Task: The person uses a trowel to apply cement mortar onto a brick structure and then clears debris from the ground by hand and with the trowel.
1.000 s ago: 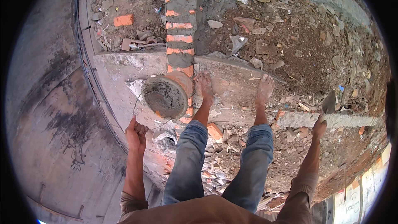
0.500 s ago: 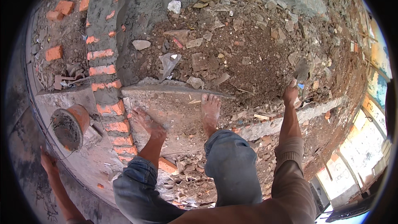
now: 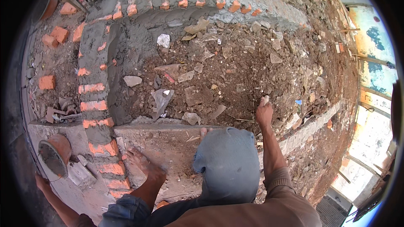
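Note:
My right hand (image 3: 264,114) is closed in a fist over the loose soil, just beyond my raised knee. A trowel seems to be in it; its grey blade showed half a second ago but now blends into the dirt. Down at the left, my left hand (image 3: 42,183) is beside the mortar bucket (image 3: 63,147), close to its thin wire handle. Its fingers are too dim to read. The tilted bucket has grey mortar inside. A low brick wall (image 3: 93,106) with wet grey mortar runs between the bucket and the soil.
My bare left foot (image 3: 145,164) rests on a concrete ledge (image 3: 168,132); my knee (image 3: 229,159) hides most of the other foot. Rubble and a plastic scrap (image 3: 162,101) litter the soil. Loose bricks (image 3: 47,82) lie at left, with painted sheets (image 3: 372,101) at far right.
The view has shifted, so the wall and bucket appear lower and further left. My right hand has moved left and nearer my knee. My left hand has come closer to the bucket.

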The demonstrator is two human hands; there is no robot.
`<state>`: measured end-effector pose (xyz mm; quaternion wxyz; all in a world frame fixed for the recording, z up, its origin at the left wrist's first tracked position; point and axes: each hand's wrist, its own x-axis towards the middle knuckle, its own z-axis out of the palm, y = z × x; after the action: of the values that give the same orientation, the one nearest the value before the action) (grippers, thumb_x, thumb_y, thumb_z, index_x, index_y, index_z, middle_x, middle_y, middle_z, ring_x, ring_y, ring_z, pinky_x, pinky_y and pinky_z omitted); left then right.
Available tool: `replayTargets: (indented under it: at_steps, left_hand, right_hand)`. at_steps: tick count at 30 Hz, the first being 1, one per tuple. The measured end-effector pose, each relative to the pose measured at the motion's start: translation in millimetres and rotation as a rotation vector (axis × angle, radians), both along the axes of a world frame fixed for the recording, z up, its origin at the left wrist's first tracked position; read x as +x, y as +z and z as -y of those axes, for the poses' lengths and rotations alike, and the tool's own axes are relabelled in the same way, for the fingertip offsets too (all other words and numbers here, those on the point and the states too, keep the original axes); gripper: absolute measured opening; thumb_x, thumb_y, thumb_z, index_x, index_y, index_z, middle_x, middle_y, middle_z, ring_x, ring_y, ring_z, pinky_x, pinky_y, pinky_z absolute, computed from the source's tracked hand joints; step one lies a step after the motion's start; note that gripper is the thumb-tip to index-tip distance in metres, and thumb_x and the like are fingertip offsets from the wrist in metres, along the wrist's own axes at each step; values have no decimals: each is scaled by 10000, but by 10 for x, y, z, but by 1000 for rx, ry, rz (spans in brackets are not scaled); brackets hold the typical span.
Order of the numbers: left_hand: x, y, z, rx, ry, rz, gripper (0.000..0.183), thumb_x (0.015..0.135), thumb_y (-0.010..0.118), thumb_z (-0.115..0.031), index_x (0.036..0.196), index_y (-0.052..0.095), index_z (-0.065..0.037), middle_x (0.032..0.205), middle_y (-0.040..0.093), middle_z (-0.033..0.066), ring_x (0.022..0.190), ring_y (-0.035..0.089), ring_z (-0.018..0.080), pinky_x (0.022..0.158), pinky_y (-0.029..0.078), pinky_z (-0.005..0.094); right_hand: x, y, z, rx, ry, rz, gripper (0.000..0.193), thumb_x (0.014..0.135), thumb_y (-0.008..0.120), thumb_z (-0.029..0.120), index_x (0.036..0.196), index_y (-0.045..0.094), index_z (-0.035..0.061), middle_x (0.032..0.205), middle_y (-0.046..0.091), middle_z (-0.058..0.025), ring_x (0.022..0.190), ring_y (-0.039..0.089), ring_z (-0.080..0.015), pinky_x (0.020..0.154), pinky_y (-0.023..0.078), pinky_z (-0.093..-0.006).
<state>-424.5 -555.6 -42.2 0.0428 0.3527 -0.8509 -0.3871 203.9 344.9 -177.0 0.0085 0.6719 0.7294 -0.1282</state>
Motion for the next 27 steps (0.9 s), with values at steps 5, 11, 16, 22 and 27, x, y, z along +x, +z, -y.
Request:
replayTargets:
  at_steps: [5,11,16,22,27]
  left_hand:
    - [-205,-79,-214,-77,-68,-29,430,883,668,-480,760,643,-69,535,421,12,448,396,142,442,306,326]
    - [-277,-489,-480,-314,-220,55,514,863,664,-519,885,689,-6,629,534,51,527,487,185,507,371,361]
    - [-352,-57,-336,-486,-205,123,669,835,657,-574,1037,716,61,784,682,108,665,616,243,622,462,409]
    - [-68,-106,-795,-487,-260,10,579,927,613,-444,1247,632,38,1163,669,140,1016,633,242,892,471,364]
    - [144,478,-1866,-441,-414,-305,528,969,589,-369,1316,587,29,1285,625,132,1139,597,229,979,442,330]
  right_hand:
    - [-380,-124,459,15,39,-36,478,996,499,353,971,524,-124,807,651,-336,780,656,-494,668,528,-526]
    - [-1442,-195,591,-196,288,-205,533,1000,461,396,1016,544,-131,835,647,-352,835,649,-511,753,517,-558]
    - [-1794,125,409,-211,389,-250,547,993,463,400,1068,561,-133,854,656,-350,846,652,-514,806,509,-570]
    - [-90,154,-1554,84,77,15,498,994,472,396,1007,564,-93,824,670,-318,810,671,-478,718,534,-542]
    - [-825,-418,-646,-81,306,-74,498,975,493,367,980,593,-120,879,647,-363,845,651,-515,756,535,-540]
